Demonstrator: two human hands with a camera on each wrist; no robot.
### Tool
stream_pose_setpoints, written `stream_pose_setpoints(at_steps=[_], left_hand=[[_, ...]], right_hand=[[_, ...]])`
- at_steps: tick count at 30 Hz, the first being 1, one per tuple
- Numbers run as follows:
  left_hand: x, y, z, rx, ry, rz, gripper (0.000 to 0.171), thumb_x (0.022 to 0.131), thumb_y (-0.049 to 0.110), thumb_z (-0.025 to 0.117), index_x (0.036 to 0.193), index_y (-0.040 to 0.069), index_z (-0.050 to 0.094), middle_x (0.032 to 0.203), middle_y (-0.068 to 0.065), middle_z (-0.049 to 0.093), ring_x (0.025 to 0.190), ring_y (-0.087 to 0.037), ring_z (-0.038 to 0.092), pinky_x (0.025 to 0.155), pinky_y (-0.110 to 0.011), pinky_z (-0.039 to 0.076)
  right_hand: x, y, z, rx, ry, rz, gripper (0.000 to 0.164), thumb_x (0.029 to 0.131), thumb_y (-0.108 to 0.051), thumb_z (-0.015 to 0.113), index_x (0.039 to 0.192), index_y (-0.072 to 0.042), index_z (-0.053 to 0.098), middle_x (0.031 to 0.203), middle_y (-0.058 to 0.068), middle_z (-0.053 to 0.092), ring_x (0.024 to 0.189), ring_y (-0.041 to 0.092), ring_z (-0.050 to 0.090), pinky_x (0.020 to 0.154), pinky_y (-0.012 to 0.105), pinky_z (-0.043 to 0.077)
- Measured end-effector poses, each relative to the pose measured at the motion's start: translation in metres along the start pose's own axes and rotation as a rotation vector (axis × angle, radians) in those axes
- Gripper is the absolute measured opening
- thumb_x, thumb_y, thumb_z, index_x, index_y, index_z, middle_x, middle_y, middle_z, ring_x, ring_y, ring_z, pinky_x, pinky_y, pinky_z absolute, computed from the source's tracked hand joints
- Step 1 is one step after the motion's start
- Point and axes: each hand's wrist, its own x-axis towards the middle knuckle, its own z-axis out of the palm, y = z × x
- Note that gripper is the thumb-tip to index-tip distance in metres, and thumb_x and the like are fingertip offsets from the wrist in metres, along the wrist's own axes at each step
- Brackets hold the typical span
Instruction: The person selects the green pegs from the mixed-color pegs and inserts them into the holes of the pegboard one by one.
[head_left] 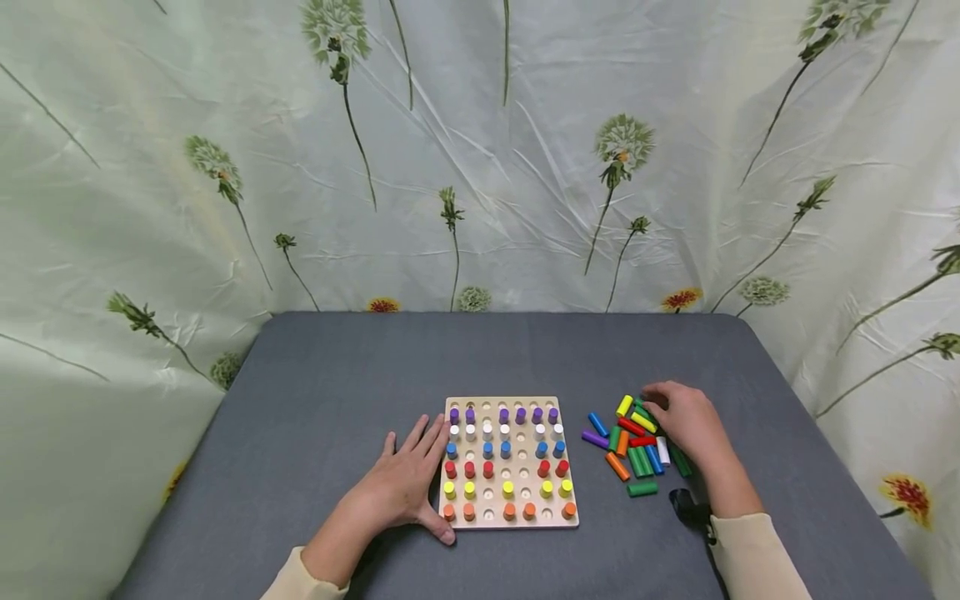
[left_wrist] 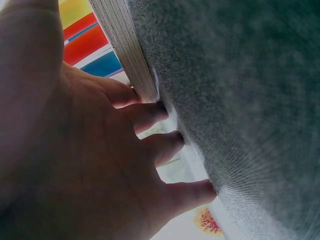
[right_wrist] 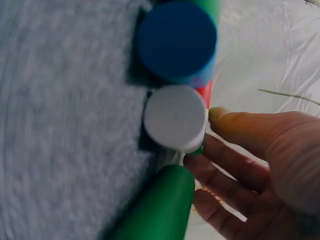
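A square wooden pegboard (head_left: pixel 489 503) lies on the table, with rows of purple, white, blue, red, yellow and orange pegs standing in it. Against its left edge rests my left hand (head_left: pixel 405 479), fingers spread and straight, thumb by the near left corner. The left wrist view shows those fingertips (left_wrist: pixel 202 189) down at the cloth beside the board's wooden side. My right hand (head_left: pixel 692 423) reaches to the far right of a pile of loose pegs, fingertips by a green peg (head_left: pixel 641 402). In the right wrist view a white peg (right_wrist: pixel 175 117) partly hides the fingertips, so a grip cannot be told.
The loose pile also holds a yellow peg (head_left: pixel 624 406), a purple peg (head_left: pixel 596 439), an orange peg (head_left: pixel 617 467) and several more. A black object with a cord (head_left: pixel 688 508) lies near my right wrist. Behind the grey-covered table (head_left: pixel 337 367) hangs a floral curtain (head_left: pixel 525 167).
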Motion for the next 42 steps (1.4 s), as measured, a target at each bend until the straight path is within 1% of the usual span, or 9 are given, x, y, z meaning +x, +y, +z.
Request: stream_pose_setpoints(at_steps=[12, 18, 24, 26, 28, 31, 33, 39, 42], left_hand=[[0.001, 0.002, -0.002, 0.005, 0.004, -0.005, 0.157, 0.053, 0.082, 0.09, 0.171, 0.011, 0.016, 0.18, -0.01, 0.016, 0.167, -0.037, 0.015, 0.124, -0.077, 0.02], [0.0, 0.002, -0.003, 0.003, 0.011, -0.001, 0.156, 0.054, 0.082, 0.09, 0.171, 0.009, 0.017, 0.18, -0.012, 0.017, 0.167, -0.038, 0.016, 0.124, -0.077, 0.021], [-0.001, 0.001, -0.002, 0.008, 0.014, 0.0, 0.157, 0.053, 0.083, 0.09, 0.171, 0.01, 0.017, 0.18, -0.011, 0.016, 0.167, -0.038, 0.016, 0.123, -0.077, 0.021], [-0.001, 0.001, -0.002, 0.009, 0.012, -0.002, 0.157, 0.053, 0.083, 0.09, 0.171, 0.01, 0.017, 0.18, -0.01, 0.016, 0.167, -0.038, 0.016, 0.123, -0.077, 0.021], [-0.001, 0.001, -0.001, 0.011, 0.01, -0.002, 0.156, 0.053, 0.083, 0.09, 0.171, 0.01, 0.017, 0.18, -0.01, 0.016, 0.167, -0.038, 0.016, 0.123, -0.077, 0.021], [0.0, 0.0, -0.001, 0.011, 0.012, 0.005, 0.156, 0.054, 0.082, 0.09, 0.171, 0.01, 0.017, 0.18, -0.01, 0.016, 0.167, -0.038, 0.016, 0.123, -0.078, 0.021], [0.0, -0.001, -0.001, 0.012, 0.015, 0.008, 0.156, 0.054, 0.083, 0.09, 0.171, 0.01, 0.017, 0.18, -0.01, 0.016, 0.167, -0.038, 0.016, 0.123, -0.078, 0.021], [-0.001, -0.001, 0.0, 0.012, 0.019, 0.006, 0.156, 0.053, 0.083, 0.09, 0.171, 0.011, 0.017, 0.18, -0.01, 0.016, 0.167, -0.037, 0.016, 0.123, -0.078, 0.021], [-0.002, 0.0, 0.0, 0.013, 0.019, 0.004, 0.156, 0.053, 0.083, 0.09, 0.171, 0.011, 0.018, 0.18, -0.01, 0.016, 0.167, -0.037, 0.016, 0.123, -0.078, 0.021]], right_hand=[[0.003, 0.004, 0.0, -0.082, -0.043, -0.068, 0.028, 0.099, -0.008, 0.072, 0.126, -0.004, 0.076, 0.109, 0.021, 0.071, 0.093, 0.037, 0.068, 0.08, 0.056, 0.057], [0.001, 0.005, 0.001, -0.051, 0.011, -0.087, 0.026, 0.099, -0.008, 0.072, 0.124, -0.003, 0.076, 0.106, 0.019, 0.071, 0.087, 0.032, 0.066, 0.073, 0.051, 0.056], [-0.001, 0.002, 0.003, 0.081, 0.118, -0.09, 0.024, 0.099, -0.007, 0.072, 0.122, -0.002, 0.075, 0.111, 0.02, 0.074, 0.098, 0.037, 0.07, 0.085, 0.058, 0.057], [-0.001, 0.001, 0.004, 0.134, 0.163, -0.098, 0.024, 0.099, -0.007, 0.072, 0.123, -0.003, 0.074, 0.109, 0.018, 0.074, 0.098, 0.035, 0.07, 0.084, 0.051, 0.059], [-0.001, 0.0, 0.005, 0.186, 0.209, -0.11, 0.027, 0.099, -0.007, 0.074, 0.126, -0.004, 0.074, 0.107, 0.015, 0.075, 0.097, 0.033, 0.071, 0.084, 0.037, 0.06], [-0.001, -0.003, 0.006, 0.262, 0.252, -0.111, 0.03, 0.1, -0.011, 0.075, 0.13, -0.006, 0.073, 0.108, 0.013, 0.076, 0.098, 0.03, 0.071, 0.082, 0.014, 0.051], [-0.002, -0.007, 0.006, 0.304, 0.258, -0.095, 0.03, 0.101, -0.015, 0.075, 0.13, -0.007, 0.073, 0.11, 0.014, 0.077, 0.098, 0.027, 0.071, 0.081, 0.006, 0.045], [-0.005, -0.015, 0.003, 0.408, 0.219, -0.038, 0.027, 0.103, -0.023, 0.073, 0.125, -0.008, 0.074, 0.119, 0.016, 0.077, 0.094, -0.009, 0.06, 0.08, 0.004, 0.046], [-0.006, -0.017, 0.004, 0.481, 0.208, -0.038, 0.027, 0.103, -0.024, 0.073, 0.123, -0.006, 0.074, 0.117, 0.01, 0.076, 0.093, -0.017, 0.057, 0.08, 0.005, 0.049]])
